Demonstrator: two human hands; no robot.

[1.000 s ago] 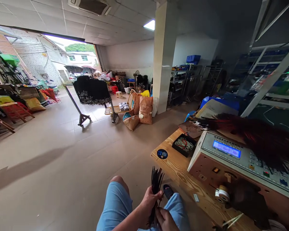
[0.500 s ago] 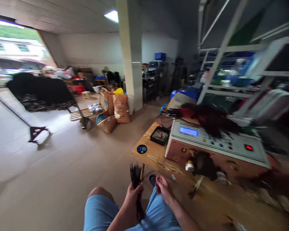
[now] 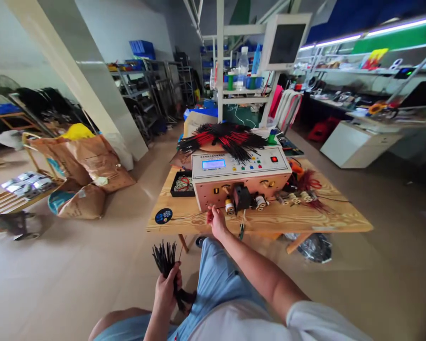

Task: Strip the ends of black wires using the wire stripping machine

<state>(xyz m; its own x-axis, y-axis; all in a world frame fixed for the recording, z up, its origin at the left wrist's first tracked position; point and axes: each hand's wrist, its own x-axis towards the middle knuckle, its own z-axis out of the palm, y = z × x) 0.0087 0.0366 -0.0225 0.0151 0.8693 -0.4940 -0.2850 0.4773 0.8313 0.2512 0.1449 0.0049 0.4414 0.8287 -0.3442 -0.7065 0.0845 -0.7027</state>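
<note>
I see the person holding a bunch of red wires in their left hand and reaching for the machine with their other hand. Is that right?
Not quite. The head view shows that the wires in the left hand are black, not red. The right hand is reaching for the machine.

Left hand (image 3: 165, 291) grips black wire bundle (image 3: 166, 259) below wire-cutting machine (image 3: 241, 177); right hand (image 3: 216, 222) just before machine, at tabletop (image 3: 188, 220) edge; red-and-black wires (image 3: 222, 139) atop machine.

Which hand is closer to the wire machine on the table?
Right. The right hand is just in front of the wire machine, at the table's front edge. The left hand is farther back, beyond that edge, gripping a black wire bundle.
</note>
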